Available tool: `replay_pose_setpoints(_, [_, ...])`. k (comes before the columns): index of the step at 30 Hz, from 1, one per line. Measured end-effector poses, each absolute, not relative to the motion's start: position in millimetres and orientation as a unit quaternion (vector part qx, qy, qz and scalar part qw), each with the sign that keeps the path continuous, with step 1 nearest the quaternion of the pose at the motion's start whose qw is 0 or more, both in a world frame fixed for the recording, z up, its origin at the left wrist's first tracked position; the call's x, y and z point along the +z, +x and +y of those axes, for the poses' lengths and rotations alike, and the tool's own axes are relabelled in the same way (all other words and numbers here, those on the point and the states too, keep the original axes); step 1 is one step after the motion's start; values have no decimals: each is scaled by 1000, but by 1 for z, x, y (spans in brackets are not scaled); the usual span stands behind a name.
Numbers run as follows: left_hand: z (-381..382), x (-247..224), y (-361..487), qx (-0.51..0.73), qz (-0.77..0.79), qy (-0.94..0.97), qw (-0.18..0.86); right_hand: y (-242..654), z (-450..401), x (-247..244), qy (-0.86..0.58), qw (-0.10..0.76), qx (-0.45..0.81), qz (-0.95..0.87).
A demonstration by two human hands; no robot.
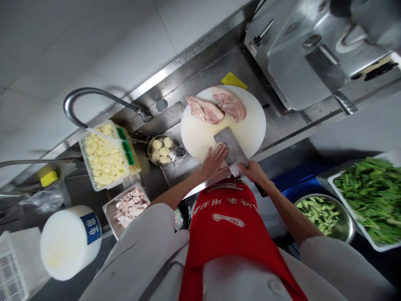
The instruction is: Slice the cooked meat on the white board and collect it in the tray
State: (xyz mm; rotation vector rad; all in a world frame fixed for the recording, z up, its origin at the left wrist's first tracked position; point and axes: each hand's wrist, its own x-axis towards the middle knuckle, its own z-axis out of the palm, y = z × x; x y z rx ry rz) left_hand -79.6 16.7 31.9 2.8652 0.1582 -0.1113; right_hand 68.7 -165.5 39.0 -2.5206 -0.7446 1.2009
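Observation:
My right hand [253, 172] is closed around the handle of a wide cleaver [231, 147], whose blade lies over the near part of a round white cutting board [196, 136]. Just left of the blade, my left hand [215, 162] rests at the board's near edge with its fingers stretched out, close to the steel or touching it. Whether anything lies under those fingers is hidden. On the far side of the board are two thick pieces of pale pink meat, one on the left [205, 111] and one on the right [231, 103].
Left of the board, a sink holds a pot [163, 150] of peeled potatoes below a curved faucet [94, 93]. Nearby stand a tub of pale cubes [105, 156], a steel tray of cut meat [130, 207] and a white bucket [67, 244]. A steel machine [297, 62] and greens [372, 200] are right.

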Motion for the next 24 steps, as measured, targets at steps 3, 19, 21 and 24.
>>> replay_pose_setpoints(3, [17,32,-83,-41,34,989,135,68,-166,41,-872,101,397,-266])
replay_pose_setpoints(19, [45,24,-97,114,239,917,298,71,-261,45,-836,275,455,-138])
replay_pose_setpoints(21, [46,17,-96,161,334,873,317,69,-261,39,-825,333,448,-81])
replay_pose_setpoints(24, [29,11,-85,162,348,853,354,57,-246,30,-827,340,441,-72])
